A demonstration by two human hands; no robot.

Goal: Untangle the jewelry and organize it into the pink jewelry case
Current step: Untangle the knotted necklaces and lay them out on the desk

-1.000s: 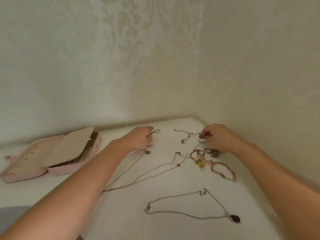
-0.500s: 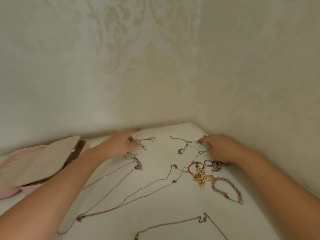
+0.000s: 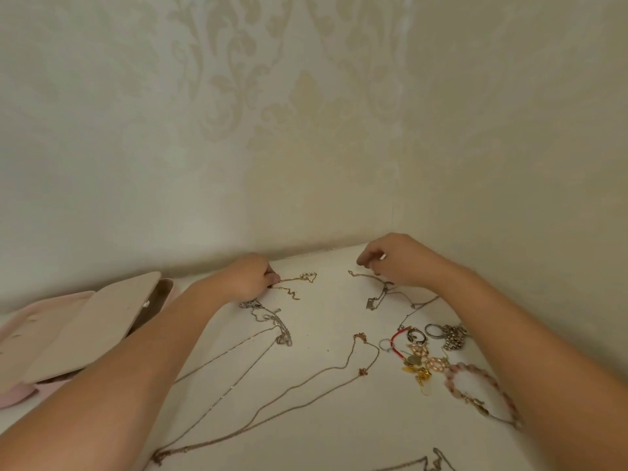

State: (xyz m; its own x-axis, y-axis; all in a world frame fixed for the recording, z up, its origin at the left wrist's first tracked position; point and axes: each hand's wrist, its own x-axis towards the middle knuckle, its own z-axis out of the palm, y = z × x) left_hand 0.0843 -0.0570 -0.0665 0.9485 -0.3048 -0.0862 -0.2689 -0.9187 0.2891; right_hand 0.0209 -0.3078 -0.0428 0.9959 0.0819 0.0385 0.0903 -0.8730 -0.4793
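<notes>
Head cam: left hand [image 3: 246, 278] pinched gold chain [image 3: 299, 277] beyond pink case [image 3: 15, 399]; right hand [image 3: 401, 263] curled fingers [image 3: 367, 259] over silver chain [image 3: 377, 295] (grip unclear). Slow pulls, w/o yanking, seemed best.

One view, head-worn, wide-angle. Looks forward and down from above and behind both forearms, which enter at the lower corners and converge over the white tabletop [image 3: 323, 419]. Left hand [image 3: 248, 278] and right hand [image 3: 401, 261] sit just below mid-frame. Beyond them, patterned wall [image 3: 238, 113] fills the upper half; room corner directly behind right hand. Close range: gold chain [image 3: 295, 277] at left fingertips and silver chain [image 3: 360, 275] at right read as thin lines. Pink jewelry case [image 3: 17, 397] clipped by frame edge, out past left forearm.
</notes>
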